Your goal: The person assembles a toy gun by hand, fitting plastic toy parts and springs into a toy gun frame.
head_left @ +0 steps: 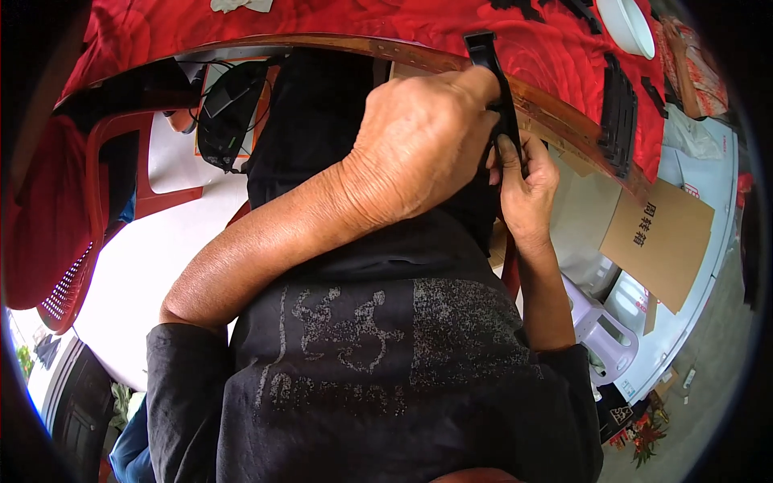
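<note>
A long, narrow black plastic strip point(485, 55) with a wider squared end stands up in front of me at the table's near edge; its exact kind I cannot tell. My left hand point(427, 133) reaches across my body and is closed around its middle. Lower down, my right hand point(527, 189) pinches the same strip between thumb and fingers. The left hand hides part of the strip. Nearest to the hands on the table, at the right, lies a stack of similar black strips point(618, 117).
A red patterned cloth point(322, 18) covers the wooden-edged table. Far right are a white bowl point(628, 28) and another person's arm point(684, 76). Below stand a cardboard box point(660, 241) and a pale purple stool point(604, 342). To the left are a red chair point(95, 173) and a black bag point(229, 113).
</note>
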`<action>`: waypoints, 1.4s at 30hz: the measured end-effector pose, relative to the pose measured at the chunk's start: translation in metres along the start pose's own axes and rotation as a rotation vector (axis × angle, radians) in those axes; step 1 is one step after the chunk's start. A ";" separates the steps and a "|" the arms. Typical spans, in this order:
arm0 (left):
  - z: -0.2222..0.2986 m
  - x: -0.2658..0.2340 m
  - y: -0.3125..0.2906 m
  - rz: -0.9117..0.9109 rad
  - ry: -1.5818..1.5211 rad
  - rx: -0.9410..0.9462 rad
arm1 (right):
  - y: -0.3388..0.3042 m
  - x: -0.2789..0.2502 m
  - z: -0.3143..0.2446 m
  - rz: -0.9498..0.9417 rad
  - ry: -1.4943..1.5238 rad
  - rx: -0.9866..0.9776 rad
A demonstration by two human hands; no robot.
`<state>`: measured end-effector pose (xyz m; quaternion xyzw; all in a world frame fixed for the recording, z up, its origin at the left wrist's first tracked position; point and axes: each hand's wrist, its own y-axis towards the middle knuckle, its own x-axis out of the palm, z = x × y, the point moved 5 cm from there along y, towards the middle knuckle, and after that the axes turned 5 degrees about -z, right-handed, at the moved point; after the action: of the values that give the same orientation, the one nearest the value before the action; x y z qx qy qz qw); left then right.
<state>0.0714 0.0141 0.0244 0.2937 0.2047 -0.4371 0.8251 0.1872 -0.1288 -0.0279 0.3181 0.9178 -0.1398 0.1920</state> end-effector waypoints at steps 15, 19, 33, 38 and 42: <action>-0.019 0.042 -0.008 -0.278 -0.534 -0.355 | 0.000 -0.001 -0.004 0.044 0.021 0.019; -0.022 0.048 -0.004 -0.260 -0.525 -0.408 | 0.000 0.004 0.001 0.056 0.110 -0.009; -0.020 0.082 -0.001 0.047 -0.470 -0.561 | 0.011 0.024 0.015 0.140 0.196 -0.057; -0.020 0.080 0.005 0.031 -0.486 -0.582 | 0.015 0.030 0.013 0.175 0.255 -0.073; -0.024 0.077 0.009 -0.037 -0.488 -0.616 | 0.017 0.032 0.013 0.166 0.233 -0.058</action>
<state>0.1183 -0.0117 -0.0362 -0.0841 0.1295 -0.4270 0.8910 0.1785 -0.1039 -0.0554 0.4014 0.9081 -0.0591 0.1039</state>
